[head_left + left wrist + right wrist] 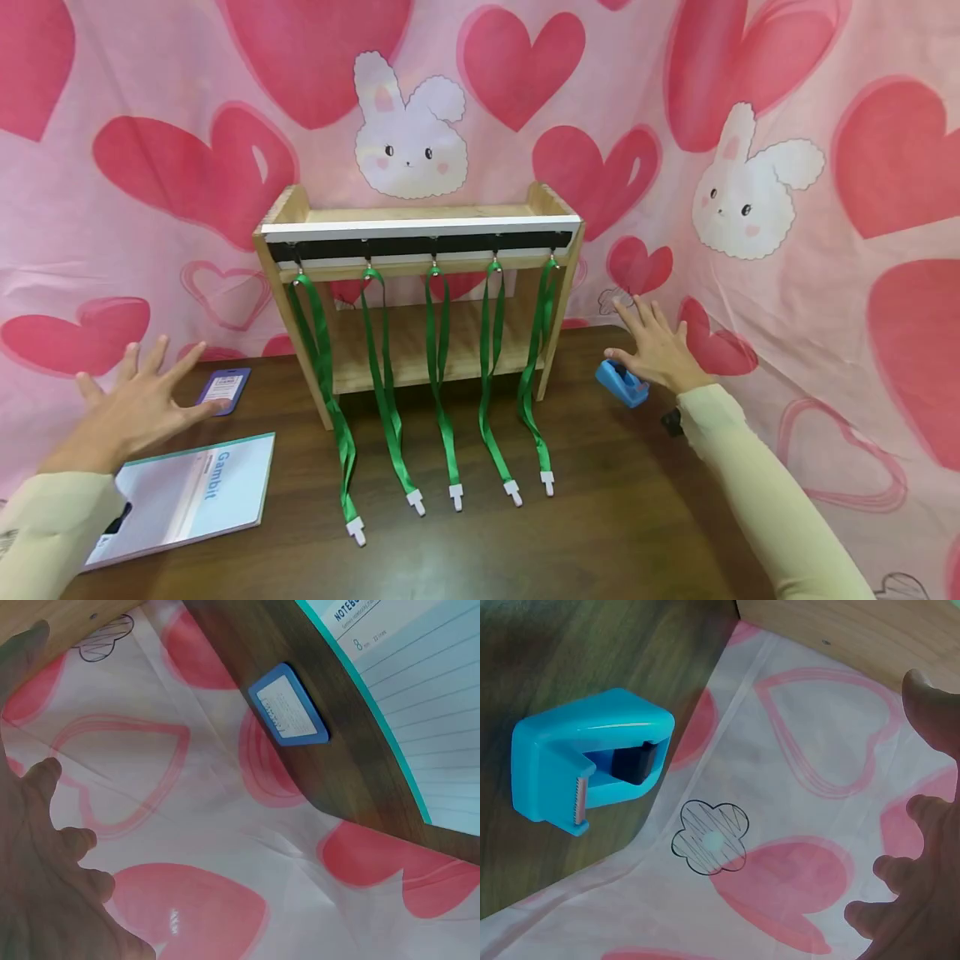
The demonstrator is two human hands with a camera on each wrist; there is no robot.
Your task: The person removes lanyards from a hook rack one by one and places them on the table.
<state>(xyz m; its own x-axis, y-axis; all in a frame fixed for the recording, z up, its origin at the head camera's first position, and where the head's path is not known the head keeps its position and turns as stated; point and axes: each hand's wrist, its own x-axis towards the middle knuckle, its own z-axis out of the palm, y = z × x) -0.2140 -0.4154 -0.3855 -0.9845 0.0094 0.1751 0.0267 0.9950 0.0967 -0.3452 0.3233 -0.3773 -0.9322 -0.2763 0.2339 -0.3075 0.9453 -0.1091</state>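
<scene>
My left hand [138, 404] is spread wide with nothing in it, held above a notebook [202, 492] and near a blue-framed card holder [234, 383]. On the other side my right hand [656, 346] also has its fingers apart and holds nothing; it overlaps a blue tape dispenser [628, 392] in the head view. The right wrist view shows the dispenser [592, 761] whole, with its toothed cutter and a dark hub. Between the hands, several green lanyards [384, 375] hang from hooks on a wooden rack [423, 225], their white clips [456, 497] lying on the table.
The dark wooden table [480, 558] runs up to a pink cloth [480, 100] with hearts and rabbits, which hangs behind and along the right. A lower shelf [405, 333] spans the rack behind the lanyards. A small black object [672, 422] sits by the right wrist.
</scene>
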